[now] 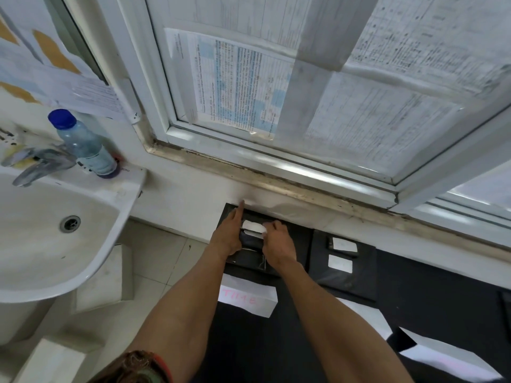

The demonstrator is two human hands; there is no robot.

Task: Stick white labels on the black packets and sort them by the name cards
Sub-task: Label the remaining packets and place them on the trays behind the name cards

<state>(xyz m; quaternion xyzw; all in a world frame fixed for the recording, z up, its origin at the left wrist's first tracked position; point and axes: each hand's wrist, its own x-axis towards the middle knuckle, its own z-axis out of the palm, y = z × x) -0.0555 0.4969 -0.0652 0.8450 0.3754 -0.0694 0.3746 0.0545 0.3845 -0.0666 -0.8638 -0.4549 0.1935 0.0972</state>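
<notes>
1. Both hands are working at the far edge of the dark table, under the window. The left hand (226, 236) and right hand (278, 240) are flanking one black packet (250, 240), which is lying directly between them.
2. The packet's long axis is running left to right, one end toward each hand. Both hands are equally near.
3. The right hand's fingers are curling over the packet's right end and touching the white label (253, 226) on top. The left hand is sitting against the left end with its index finger pointing straight ahead. Whether it is actually gripping cannot be told.
4. The packet is sitting over what appears to be a black tray (298, 244), directly beyond a name card (247, 297) with pink lettering.
5. A neighbouring tray (365, 272) to the right is holding two labelled packets (344, 244), one behind the other.
6. Judgement: the label is being pressed down, and release into this tray is looking likely.
</notes>
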